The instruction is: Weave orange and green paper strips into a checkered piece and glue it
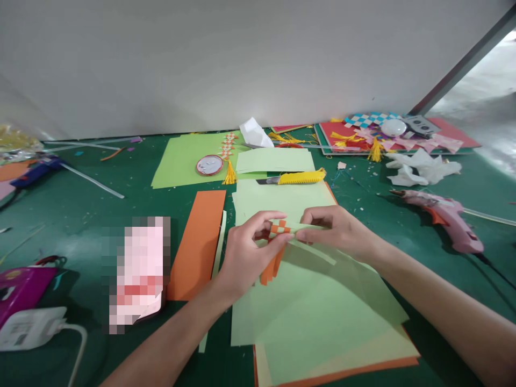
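Holding a small woven paper piece (281, 228), orange and pale green, between thumb and fingers of the left hand (246, 248), just above the pale green sheets (314, 317) on the green tabletop (141, 201); pinching with the right hand (334, 230), close beside the left, apparently at a pale strip (297, 228) from the weave, hard to tell exactly behind the curled fingers; under the weave, dangling orange strips (272, 270); beyond both hands, on the sheets, a yellow cutter (301, 177), blade to the left; leftward, an orange sheet (200, 242); rightward, a pink glue gun (447, 215).
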Demonstrator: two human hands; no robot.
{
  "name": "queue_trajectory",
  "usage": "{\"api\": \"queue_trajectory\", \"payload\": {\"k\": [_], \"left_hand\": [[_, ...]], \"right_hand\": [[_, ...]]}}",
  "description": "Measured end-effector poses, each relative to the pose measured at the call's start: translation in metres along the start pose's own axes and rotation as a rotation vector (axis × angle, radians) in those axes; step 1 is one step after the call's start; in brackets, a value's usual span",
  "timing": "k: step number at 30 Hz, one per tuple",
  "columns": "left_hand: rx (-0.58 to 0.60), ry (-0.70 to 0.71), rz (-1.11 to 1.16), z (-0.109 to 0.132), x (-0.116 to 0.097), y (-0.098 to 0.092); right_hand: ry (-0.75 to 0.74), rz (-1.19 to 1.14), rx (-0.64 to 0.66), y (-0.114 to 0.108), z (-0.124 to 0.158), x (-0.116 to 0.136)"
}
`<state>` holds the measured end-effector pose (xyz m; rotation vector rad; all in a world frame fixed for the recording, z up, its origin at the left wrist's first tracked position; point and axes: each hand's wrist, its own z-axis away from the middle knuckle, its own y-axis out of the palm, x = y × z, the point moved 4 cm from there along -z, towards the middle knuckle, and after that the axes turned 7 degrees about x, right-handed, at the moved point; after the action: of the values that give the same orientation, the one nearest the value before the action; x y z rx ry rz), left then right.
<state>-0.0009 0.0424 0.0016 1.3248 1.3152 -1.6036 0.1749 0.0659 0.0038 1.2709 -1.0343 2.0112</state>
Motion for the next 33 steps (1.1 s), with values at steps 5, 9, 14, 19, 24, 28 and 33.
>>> {"api": "queue_trajectory", "payload": {"k": [5,9,14,19,24,28,33], "left_hand": [[0.001,-0.054,0.068,-0.0011,0.0012,-0.0001],[0.017,-0.092,0.123,-0.0021,0.0022,0.0005],[0.010,-0.103,0.140,-0.0017,0.0009,-0.0005],[0.018,-0.095,0.130,-0.0012,0.0000,-0.0001],[0.020,-0.076,0.094,-0.0002,0.0010,0.0005],[0.020,-0.066,0.087,-0.0004,0.0014,0.0000],[0.047,-0.024,0.049,-0.0008,0.0007,0.0013]], "right_hand": [[-0.004,0.040,-0.043,-0.0008,0.0011,0.0029],[-0.016,0.050,-0.043,-0.0002,0.0003,0.0029],[-0.013,0.030,-0.042,0.0001,0.0006,0.0015],[-0.028,-0.021,-0.022,-0.0008,0.0020,0.0034],[-0.065,-0.043,0.002,-0.0021,0.0018,0.0045],[-0.021,-0.002,0.027,-0.0019,0.0009,0.0012],[-0.095,0.086,0.056,-0.0024,0.0016,0.0064]]}}
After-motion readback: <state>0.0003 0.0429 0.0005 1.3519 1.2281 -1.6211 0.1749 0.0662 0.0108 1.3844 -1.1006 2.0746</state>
